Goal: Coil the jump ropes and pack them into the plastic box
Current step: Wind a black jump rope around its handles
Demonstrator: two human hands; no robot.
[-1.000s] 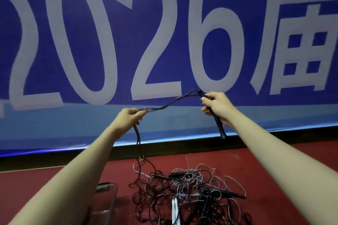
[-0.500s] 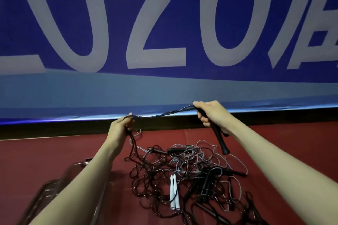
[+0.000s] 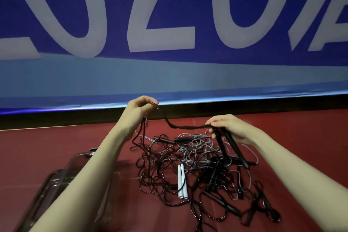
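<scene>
Right hand (image 3: pixel 232 130) is gripping two black handles (image 3: pixel 230 149); left hand (image 3: pixel 140 108) is pinching the rope (image 3: pixel 180 127) between them; remaining ropes (image 3: pixel 197 171) are lying tangled centre; plastic box (image 3: pixel 62 181), near left, is apparently awaiting its first coil.

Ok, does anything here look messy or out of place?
Yes. The jump ropes lie in one knotted heap on the red floor, none coiled. The left hand and right hand hold a black rope trailing into it. The plastic box looks empty.
</scene>
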